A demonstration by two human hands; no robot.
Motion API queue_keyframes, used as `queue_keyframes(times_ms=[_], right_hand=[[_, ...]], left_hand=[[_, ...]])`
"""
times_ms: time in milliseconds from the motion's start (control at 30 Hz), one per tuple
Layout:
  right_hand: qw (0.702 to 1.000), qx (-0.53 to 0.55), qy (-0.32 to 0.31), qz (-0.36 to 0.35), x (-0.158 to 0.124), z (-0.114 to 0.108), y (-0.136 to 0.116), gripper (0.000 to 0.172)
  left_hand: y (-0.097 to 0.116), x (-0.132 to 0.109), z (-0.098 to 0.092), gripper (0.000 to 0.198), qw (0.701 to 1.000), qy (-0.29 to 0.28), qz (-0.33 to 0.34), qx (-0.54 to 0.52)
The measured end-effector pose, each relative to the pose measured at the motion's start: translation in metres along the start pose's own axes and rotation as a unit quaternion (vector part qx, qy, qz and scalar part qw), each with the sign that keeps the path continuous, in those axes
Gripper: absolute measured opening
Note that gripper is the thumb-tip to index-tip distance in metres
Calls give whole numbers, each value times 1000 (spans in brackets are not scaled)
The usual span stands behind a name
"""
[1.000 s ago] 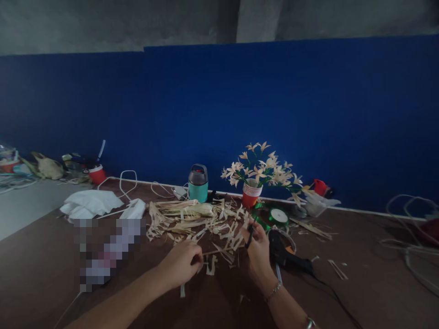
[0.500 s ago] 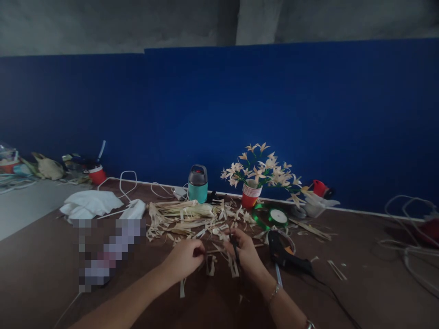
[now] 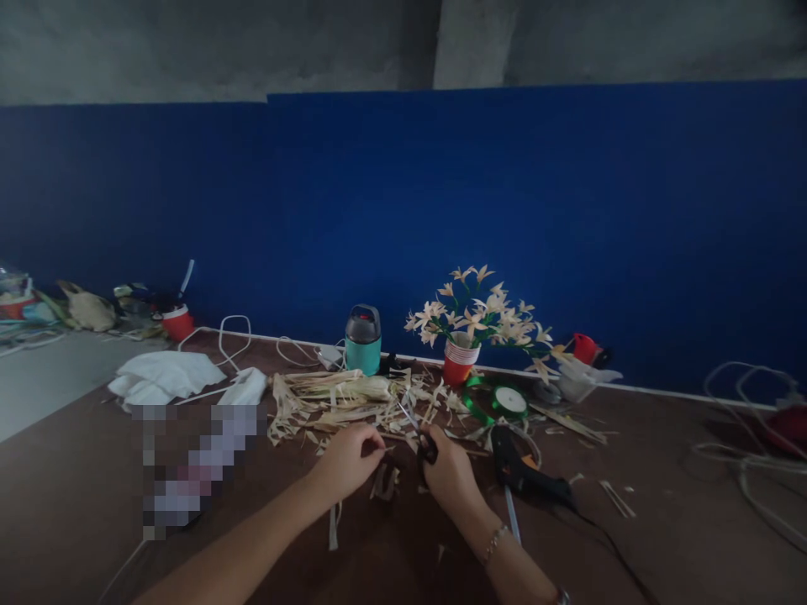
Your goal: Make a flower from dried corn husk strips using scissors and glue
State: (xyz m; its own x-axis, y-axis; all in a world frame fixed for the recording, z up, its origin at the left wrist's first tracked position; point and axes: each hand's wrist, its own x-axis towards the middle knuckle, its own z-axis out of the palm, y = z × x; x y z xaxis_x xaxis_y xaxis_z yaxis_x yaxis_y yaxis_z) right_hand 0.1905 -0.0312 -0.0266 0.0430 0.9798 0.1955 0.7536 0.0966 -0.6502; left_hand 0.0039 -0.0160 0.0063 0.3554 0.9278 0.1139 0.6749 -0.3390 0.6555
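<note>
My left hand [image 3: 350, 458] is closed in a pinch just above the table, and a small pale strip of dried husk [image 3: 388, 449] sticks out from its fingertips. Wrapped in my right hand [image 3: 449, 467] is a pair of scissors [image 3: 409, 415] with dark handles, its blades pointing up and to the left, away from me. Beyond both hands spreads a heap of dried corn husks [image 3: 353, 390]. Cut husk scraps [image 3: 384, 484] lie below and between the hands, partly blurred in shadow.
A black glue gun [image 3: 530, 477] with its cable lies to the right. Behind stand pale husk flowers [image 3: 492, 316] in red paper cups [image 3: 460, 363], a green ribbon spool [image 3: 509, 400] and a teal-and-grey container [image 3: 363, 343]. White cloth [image 3: 162, 375] is at left, before a blue wall [image 3: 353, 202].
My right hand has turned, and the scissor blades now show, pointing up-left. The pale strip that hung below it is gone from there. My left hand has risen slightly and moved right.
</note>
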Motion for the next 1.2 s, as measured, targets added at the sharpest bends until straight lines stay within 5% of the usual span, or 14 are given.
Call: queue_keyframes(times_ms=[233, 467, 700, 1000, 1200], right_hand=[[997, 50, 14, -64, -6, 4, -8, 38], [998, 25, 44, -36, -5, 5, -5, 39], [994, 65, 70, -47, -3, 5, -2, 41], [995, -50, 10, -87, -4, 3, -6, 47], [992, -94, 34, -70, -8, -2, -15, 48]], left_hand=[[-2, -19, -4, 12, 999, -4, -42, 3], [26, -58, 18, 13, 985, -80, 95, 124], [28, -44, 37, 25, 967, -98, 163, 172], [10, -57, 17, 21, 968, -118, 172, 142], [8, -62, 9, 18, 974, -117, 159, 108]])
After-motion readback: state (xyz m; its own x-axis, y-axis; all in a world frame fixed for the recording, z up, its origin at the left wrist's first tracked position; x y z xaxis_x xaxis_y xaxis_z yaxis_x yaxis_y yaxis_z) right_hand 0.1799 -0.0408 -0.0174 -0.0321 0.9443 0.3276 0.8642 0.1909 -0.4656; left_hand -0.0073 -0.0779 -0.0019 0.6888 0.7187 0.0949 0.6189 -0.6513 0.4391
